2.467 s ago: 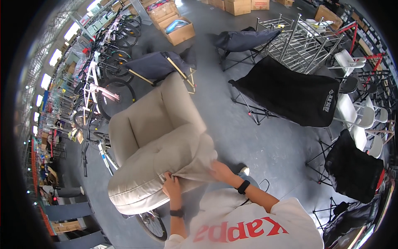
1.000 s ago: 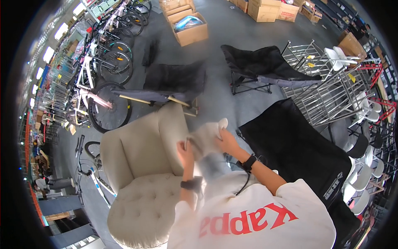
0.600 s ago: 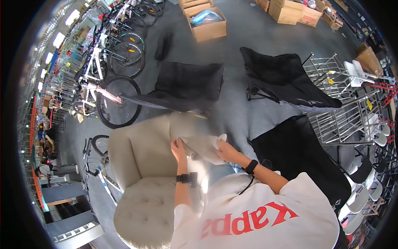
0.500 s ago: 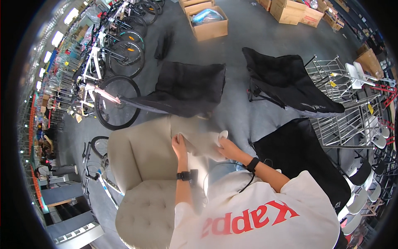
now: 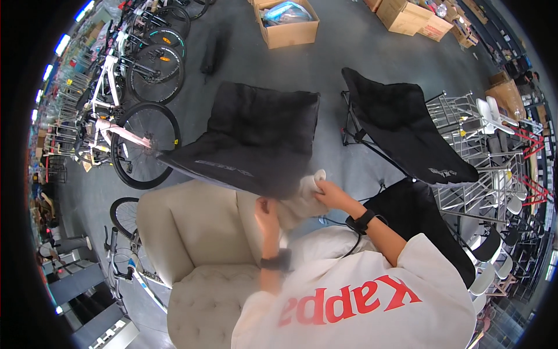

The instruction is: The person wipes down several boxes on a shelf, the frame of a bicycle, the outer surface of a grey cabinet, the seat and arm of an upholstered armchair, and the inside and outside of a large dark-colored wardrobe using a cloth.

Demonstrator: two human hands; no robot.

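A pale beige cloth (image 5: pixel 302 200) hangs bunched in front of me, beside the arm of a beige tufted armchair (image 5: pixel 212 221). My right hand (image 5: pixel 336 196) is closed on the cloth, and a light end of it sticks up above the fingers. My left hand (image 5: pixel 267 214) is at the chair's arm, close to the cloth's left side. Its fingers are curled in, and what they hold, if anything, is hidden. Just beyond both hands is a black folding chair (image 5: pixel 256 131) with a fabric seat, its near edge close to the cloth.
More black folding chairs, one upright (image 5: pixel 401 125) and one nearer (image 5: pixel 412 209), stand to the right. Metal racks (image 5: pixel 471 180) are behind them. Bicycles (image 5: pixel 145 142) line the left side. An open cardboard box (image 5: pixel 290 35) sits on the floor ahead.
The cloth, stretched between both hands before, is now bunched toward my right hand. My right hand has moved slightly right and up, my left slightly right. The whole view has shifted a little.
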